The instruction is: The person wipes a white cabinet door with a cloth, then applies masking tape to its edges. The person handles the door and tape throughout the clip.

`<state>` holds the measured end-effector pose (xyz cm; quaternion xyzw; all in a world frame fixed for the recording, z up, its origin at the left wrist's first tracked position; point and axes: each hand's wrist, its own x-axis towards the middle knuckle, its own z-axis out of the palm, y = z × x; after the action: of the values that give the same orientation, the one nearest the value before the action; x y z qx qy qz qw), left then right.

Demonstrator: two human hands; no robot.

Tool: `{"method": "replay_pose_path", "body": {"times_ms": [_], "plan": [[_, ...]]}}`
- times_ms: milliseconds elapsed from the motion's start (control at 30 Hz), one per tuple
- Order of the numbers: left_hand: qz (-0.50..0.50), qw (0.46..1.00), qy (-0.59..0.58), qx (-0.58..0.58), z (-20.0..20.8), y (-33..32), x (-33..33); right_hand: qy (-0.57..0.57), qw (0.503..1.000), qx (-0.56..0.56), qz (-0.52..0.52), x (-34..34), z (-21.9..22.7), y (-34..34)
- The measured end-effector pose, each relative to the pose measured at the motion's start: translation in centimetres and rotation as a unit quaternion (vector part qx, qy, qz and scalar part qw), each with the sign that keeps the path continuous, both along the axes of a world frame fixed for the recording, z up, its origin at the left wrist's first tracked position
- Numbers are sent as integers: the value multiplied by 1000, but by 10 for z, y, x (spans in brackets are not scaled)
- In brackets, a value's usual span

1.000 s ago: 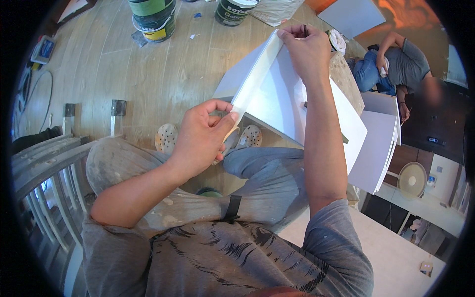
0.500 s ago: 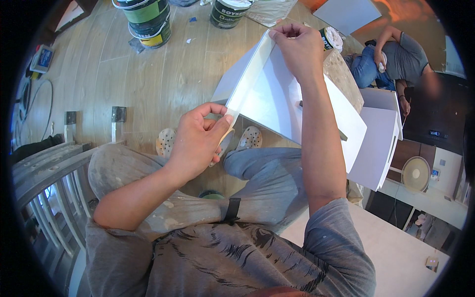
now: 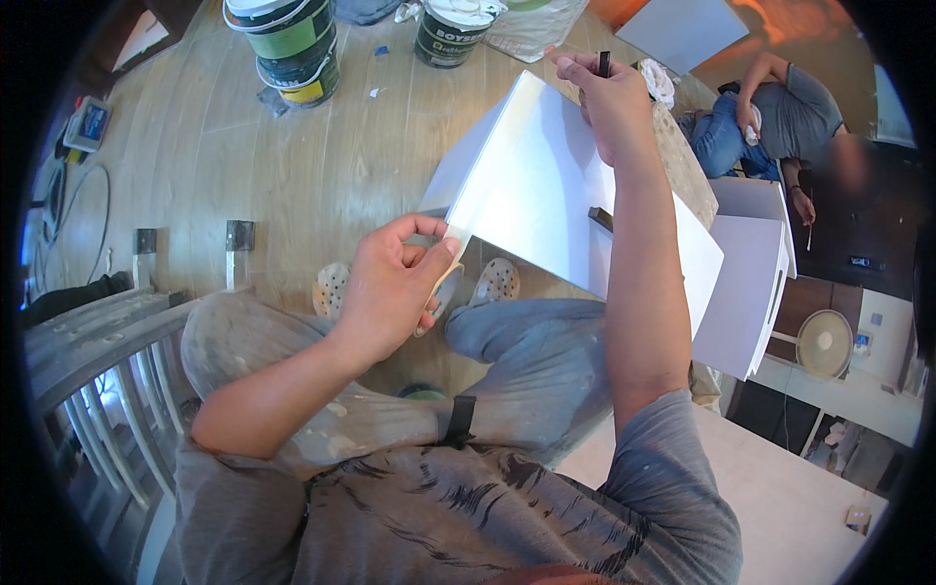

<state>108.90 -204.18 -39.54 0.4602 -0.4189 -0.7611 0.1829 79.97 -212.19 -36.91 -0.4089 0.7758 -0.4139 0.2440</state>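
Note:
My left hand point(image 3: 395, 283) pinches a strip of pale tape point(image 3: 459, 232) at the near corner of a white box-like panel piece point(image 3: 546, 166). A thin yellowish edge shows below those fingers. My right hand point(image 3: 616, 102) is raised over the far part of the white piece, away from its long left edge. Its fingers are curled, and a small black-ended object point(image 3: 604, 64) sticks up from them; the rest of that object is hidden in the hand. A dark slot point(image 3: 601, 219) shows on the white face, partly covered by my right forearm.
Stacked paint buckets point(image 3: 288, 49) and another paint bucket point(image 3: 448, 34) stand on the wood-look floor ahead. Behind the panel piece is a stained block point(image 3: 697, 180); more white panels point(image 3: 743, 283) lean at right. A slatted metal frame point(image 3: 107, 331) is at left. A co-worker point(image 3: 795, 107) sits far right.
My right hand has left the far corner of the white piece, shifting right, and a black-ended object now shows in it. The tape along the edge is less visible. My left hand keeps its pinch.

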Motion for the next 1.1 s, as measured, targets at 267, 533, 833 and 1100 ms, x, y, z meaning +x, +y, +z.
{"method": "replay_pose_path", "body": {"times_ms": [267, 533, 833, 1100], "plan": [[3, 1000, -23, 11, 1, 0, -4, 158, 985, 27, 61, 11, -2, -4], [5, 1000, -25, -3, -1, 0, -3, 137, 989, 34, 51, 12, -1, -5], [15, 999, -34, -1, 2, 2, -6, 173, 982, 21, 73, 14, -1, -1], [12, 999, -42, -6, 1, 2, -7, 280, 953, -89, 72, 28, -12, 11]]}}
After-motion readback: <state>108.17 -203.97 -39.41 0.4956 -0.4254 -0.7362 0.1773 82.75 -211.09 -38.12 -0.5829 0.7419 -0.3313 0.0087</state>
